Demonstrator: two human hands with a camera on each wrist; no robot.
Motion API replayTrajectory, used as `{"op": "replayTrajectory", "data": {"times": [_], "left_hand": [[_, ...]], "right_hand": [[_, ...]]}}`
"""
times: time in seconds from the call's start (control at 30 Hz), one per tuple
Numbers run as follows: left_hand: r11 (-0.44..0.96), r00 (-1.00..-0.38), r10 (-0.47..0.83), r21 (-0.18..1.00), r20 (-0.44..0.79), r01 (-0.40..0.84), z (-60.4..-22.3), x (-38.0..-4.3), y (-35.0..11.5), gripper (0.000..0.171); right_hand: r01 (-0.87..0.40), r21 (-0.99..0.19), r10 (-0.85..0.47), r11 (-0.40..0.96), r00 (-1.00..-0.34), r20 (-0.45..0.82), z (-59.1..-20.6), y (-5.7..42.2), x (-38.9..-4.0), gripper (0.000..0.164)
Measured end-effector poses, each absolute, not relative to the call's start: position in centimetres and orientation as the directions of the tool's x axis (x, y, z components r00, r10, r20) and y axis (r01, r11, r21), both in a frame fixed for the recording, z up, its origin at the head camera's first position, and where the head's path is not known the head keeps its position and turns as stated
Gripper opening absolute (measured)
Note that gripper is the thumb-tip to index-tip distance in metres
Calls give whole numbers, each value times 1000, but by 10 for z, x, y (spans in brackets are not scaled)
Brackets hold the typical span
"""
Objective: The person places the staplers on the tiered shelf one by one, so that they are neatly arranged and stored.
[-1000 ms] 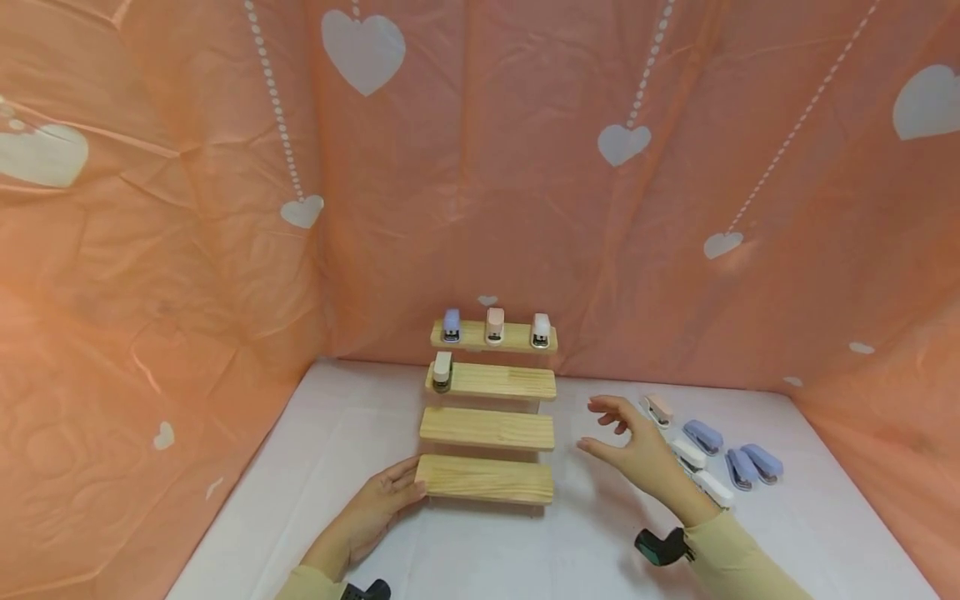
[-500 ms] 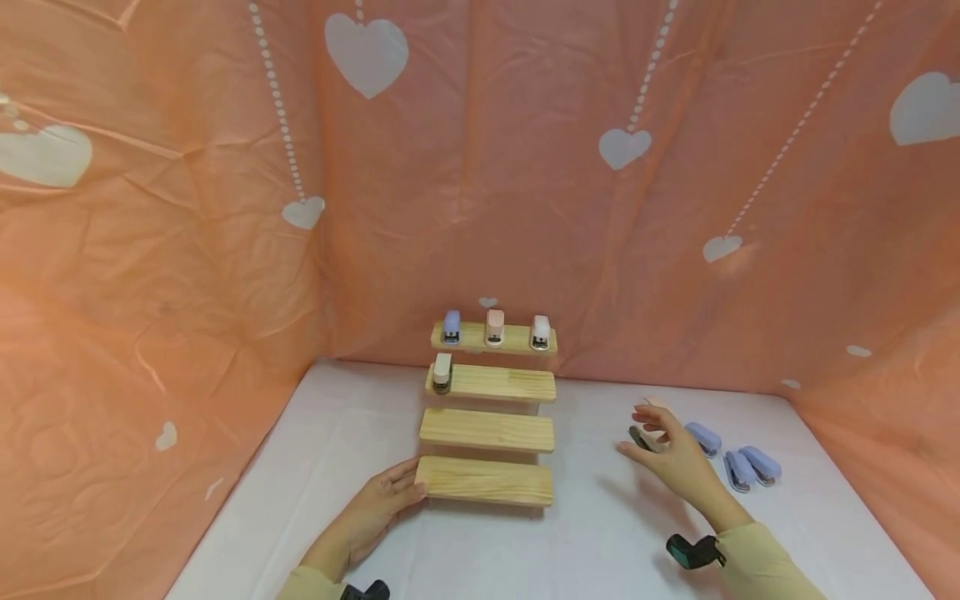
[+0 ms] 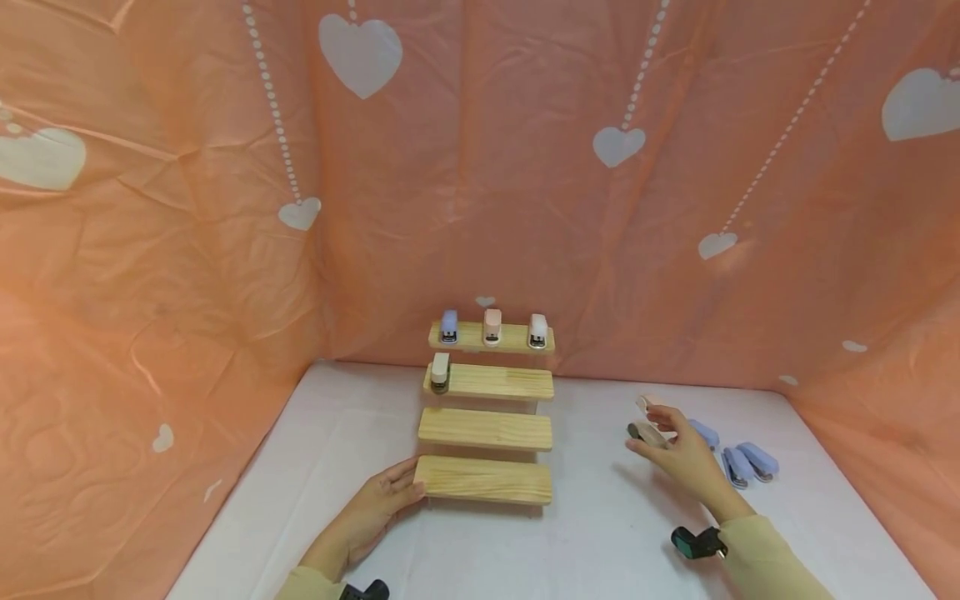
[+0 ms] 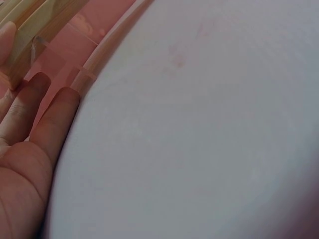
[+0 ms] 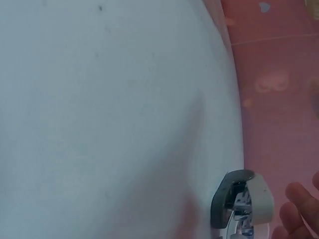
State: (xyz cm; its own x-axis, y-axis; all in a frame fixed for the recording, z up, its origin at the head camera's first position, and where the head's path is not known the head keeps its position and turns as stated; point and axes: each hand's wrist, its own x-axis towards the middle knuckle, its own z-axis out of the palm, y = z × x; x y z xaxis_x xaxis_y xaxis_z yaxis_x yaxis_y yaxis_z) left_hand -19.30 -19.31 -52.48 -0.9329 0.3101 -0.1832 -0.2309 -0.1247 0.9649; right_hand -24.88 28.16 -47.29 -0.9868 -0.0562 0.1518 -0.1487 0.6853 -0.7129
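- Stapler (image 5: 261,204), off-white on top with a dark grey base, is to the right of the rack (image 3: 487,429), a four-shelf wooden stand on the white tabletop (image 3: 585,517). I cannot tell whether it rests on that tabletop or is just clear of it.
- Right hand (image 3: 690,462), also right of the rack: thumb and fingers make a loose, half-spread C about this stapler. Whether they actually pinch it I cannot tell; from the wrist, a slight gap seems to show between fingers and stapler top.
- Left hand (image 3: 382,504), at the rack's lower left corner: thumb on the end of the bottom shelf (image 3: 483,481), fingers nearly straight around that end, holding it lightly.
- Good handling, as I judge it: even pressure on both sides of the stapler, away from its hinged mouth, and a straight lift that nudges nothing nearby. Light left-hand contact should steady the rack enough.
- Farther right of the rack are three blue staplers (image 3: 759,461); a pale pink stapler (image 3: 645,402) shows partly, also to its right.
- On the rack's top shelf stand three small staplers (image 3: 492,327), blue, pink and white; one off-white stapler (image 3: 440,372) stands at the second shelf's left end.
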Motion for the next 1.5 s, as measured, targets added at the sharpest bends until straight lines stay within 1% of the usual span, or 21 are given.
{"op": "replayTrajectory", "data": {"times": [0.47,0.77,0.87,1.07,1.33,1.5], "left_hand": [[-131,-931,317,963,-184,-235,-528,-191,-196,80],[-130,-930,313,962,-190,-241,-525,-192,-193,79],[-133,-932,306,961,-192,-242,-523,-192,-193,80],[-133,-934,301,962,-191,-240,-522,-192,-193,80],[-112,-934,293,963,-205,-246,-523,-193,-192,82],[-114,-934,296,964,-199,-241,-523,-192,-192,81]], "right_hand": [[-89,-714,-51,694,-996,74,-477,285,-257,89],[-112,-713,-61,692,-993,97,-482,284,-262,88],[-107,-692,-66,713,-994,86,-482,282,-263,88],[-111,-607,-141,787,-990,-2,-474,286,-268,84],[-72,-567,-234,821,-947,-219,-456,298,-279,76],[-78,-538,-256,839,-930,-265,-448,301,-283,70]]}}
